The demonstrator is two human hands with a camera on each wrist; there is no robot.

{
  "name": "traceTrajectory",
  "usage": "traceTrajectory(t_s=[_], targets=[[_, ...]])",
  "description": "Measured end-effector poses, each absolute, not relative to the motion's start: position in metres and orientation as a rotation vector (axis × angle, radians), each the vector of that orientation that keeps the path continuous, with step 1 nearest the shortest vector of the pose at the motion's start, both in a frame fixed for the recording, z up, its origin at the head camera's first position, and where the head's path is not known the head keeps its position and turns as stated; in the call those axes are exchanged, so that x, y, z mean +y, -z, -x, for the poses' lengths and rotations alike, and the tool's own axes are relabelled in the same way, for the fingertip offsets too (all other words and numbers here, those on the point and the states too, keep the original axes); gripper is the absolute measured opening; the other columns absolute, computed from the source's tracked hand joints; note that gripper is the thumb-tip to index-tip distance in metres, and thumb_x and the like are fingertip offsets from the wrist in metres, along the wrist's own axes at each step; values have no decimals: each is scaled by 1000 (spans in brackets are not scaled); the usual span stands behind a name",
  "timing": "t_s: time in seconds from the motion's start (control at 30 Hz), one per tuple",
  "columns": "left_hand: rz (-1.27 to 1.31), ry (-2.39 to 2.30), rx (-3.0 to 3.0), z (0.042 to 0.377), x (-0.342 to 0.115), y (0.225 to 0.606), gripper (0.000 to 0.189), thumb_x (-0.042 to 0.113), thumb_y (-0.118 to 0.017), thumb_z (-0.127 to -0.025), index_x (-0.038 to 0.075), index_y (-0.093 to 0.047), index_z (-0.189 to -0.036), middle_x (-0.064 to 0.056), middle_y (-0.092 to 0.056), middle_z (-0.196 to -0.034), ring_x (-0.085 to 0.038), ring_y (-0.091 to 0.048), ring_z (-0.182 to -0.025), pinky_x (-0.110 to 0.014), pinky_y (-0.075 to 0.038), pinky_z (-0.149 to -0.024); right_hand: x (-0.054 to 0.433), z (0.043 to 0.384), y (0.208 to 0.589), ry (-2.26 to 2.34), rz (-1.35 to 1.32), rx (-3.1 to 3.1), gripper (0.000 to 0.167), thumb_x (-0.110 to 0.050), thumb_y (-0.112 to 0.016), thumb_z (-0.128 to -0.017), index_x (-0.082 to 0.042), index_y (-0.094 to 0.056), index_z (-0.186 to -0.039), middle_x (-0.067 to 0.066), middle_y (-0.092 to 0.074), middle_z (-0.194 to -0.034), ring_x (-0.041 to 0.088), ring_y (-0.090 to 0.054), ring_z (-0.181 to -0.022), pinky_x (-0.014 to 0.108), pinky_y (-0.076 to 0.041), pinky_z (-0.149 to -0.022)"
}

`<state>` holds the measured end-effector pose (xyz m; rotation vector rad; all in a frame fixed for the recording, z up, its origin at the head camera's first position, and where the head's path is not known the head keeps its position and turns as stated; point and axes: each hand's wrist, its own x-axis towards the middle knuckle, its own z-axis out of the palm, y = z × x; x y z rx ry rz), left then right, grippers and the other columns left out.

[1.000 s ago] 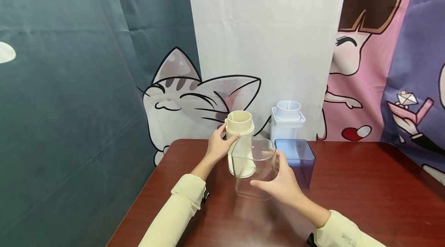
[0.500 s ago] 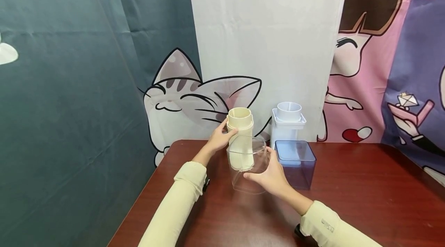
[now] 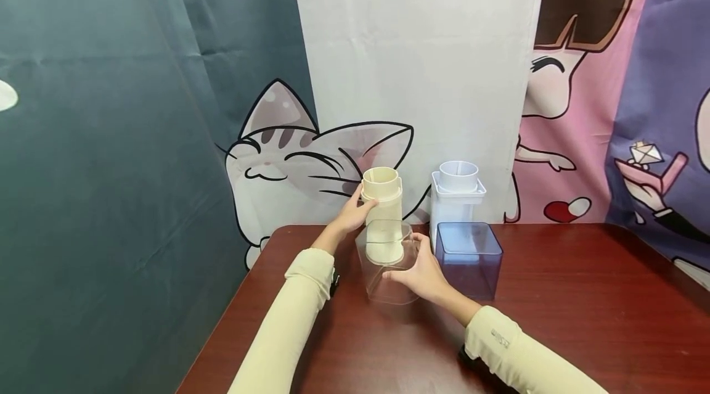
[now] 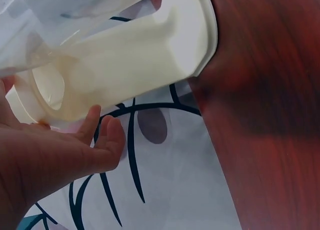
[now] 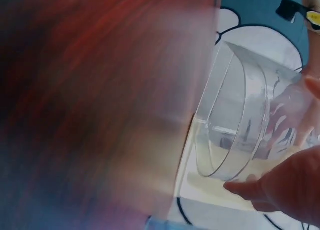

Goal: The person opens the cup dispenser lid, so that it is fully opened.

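My left hand (image 3: 352, 215) grips a cream plastic stand (image 3: 384, 212), which has a round collar on top, a narrow back and a flat foot. Seen from the left wrist, thumb and fingers are at the collar while the outer fingers curl loosely beside the cream back (image 4: 135, 64). A clear plastic container (image 3: 383, 292), open at the top, is in my right hand (image 3: 424, 272), thumb on its near side and fingers round its right side. It overlaps the stand's foot in the head view. In the right wrist view the clear container (image 5: 235, 125) lies against the cream stand.
Right of the hands stands a pale blue-white stand (image 3: 456, 203) of like shape, with a translucent blue box (image 3: 471, 277) in front. Both are on the red-brown table (image 3: 577, 295), whose back edge meets a printed curtain (image 3: 466, 73).
My right hand has carried the clear container leftward, closer in front of the cream stand. My left hand has shifted the stand slightly away towards the curtain. The blue pieces stay put.
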<state>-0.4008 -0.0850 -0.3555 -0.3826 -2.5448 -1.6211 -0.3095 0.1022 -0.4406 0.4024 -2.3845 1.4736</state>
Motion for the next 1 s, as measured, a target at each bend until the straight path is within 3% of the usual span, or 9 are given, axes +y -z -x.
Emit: traceTrajectory(t_s=[0.27,0.5,0.73,0.9,1.0], targets=[[402,1620,-2608,409,-89,359,77,38,-53,-99,19,-10,-161,-19,-25,-160,-35,-24,-146,-49,-23,-117,103,322,444,-1517,-444,-2404,100,-20,-95,-61,-2,-31,-136,28,-47,-143,37,-38,-139,53,-30,-112],[415,1648,-2625,416,-90,358,79,37,-53,-99,19,-7,-161,-17,-21,-162,-34,-24,-146,-48,-24,-117,103,328,440,-1482,-427,-2439,100,-19,-93,-63,2,-36,-142,24,-46,-139,39,-44,-130,54,-38,-106],[358,1553,-2683,421,-91,352,80,42,-53,-98,20,-9,-161,-15,-21,-162,-35,-19,-148,-51,-17,-118,105,334,439,-1409,-412,-2499,100,-20,-91,-68,5,-35,-146,25,-42,-133,38,-46,-118,51,-41,-98],[386,1316,-2782,420,-92,345,81,45,-51,-98,10,-11,-160,-16,-24,-161,-39,-19,-148,-58,-8,-118,113,334,435,-1413,-393,-2522,99,-16,-88,-73,9,-28,-148,32,-42,-141,46,-44,-128,57,-39,-103],[423,1168,-2852,414,-97,342,78,39,-53,-98,5,-16,-158,-15,-28,-160,-35,-25,-146,-53,-16,-118,117,334,434,-1408,-368,-2565,100,-17,-86,-77,7,-24,-150,32,-40,-146,48,-43,-131,58,-38,-105]])
